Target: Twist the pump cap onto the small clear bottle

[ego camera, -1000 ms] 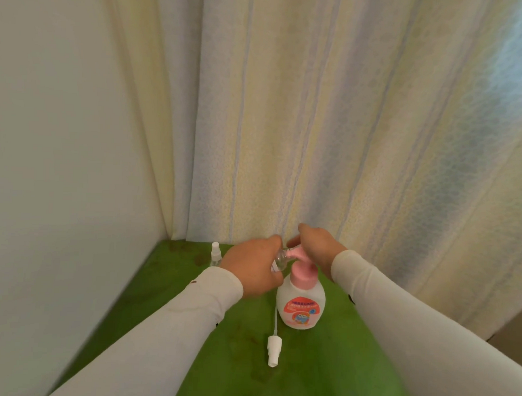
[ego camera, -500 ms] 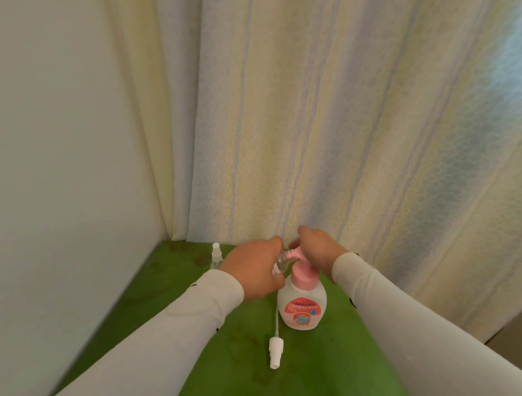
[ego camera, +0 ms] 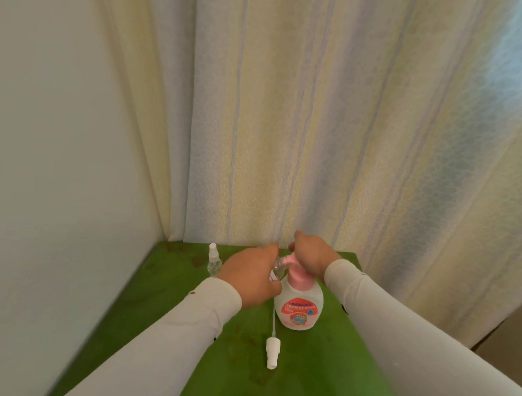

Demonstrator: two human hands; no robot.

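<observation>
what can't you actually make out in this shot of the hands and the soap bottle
Head view, the only one:
- Small clear bottle: mostly covered by the left hand; its fill level cannot be told.
- Pump top of the soap bottle: the right hand covers it, so whether it is pressed is hidden.
- Soap bottle label: print too small to read.
- Green table: its near end is cut off by the bottom edge.
</observation>
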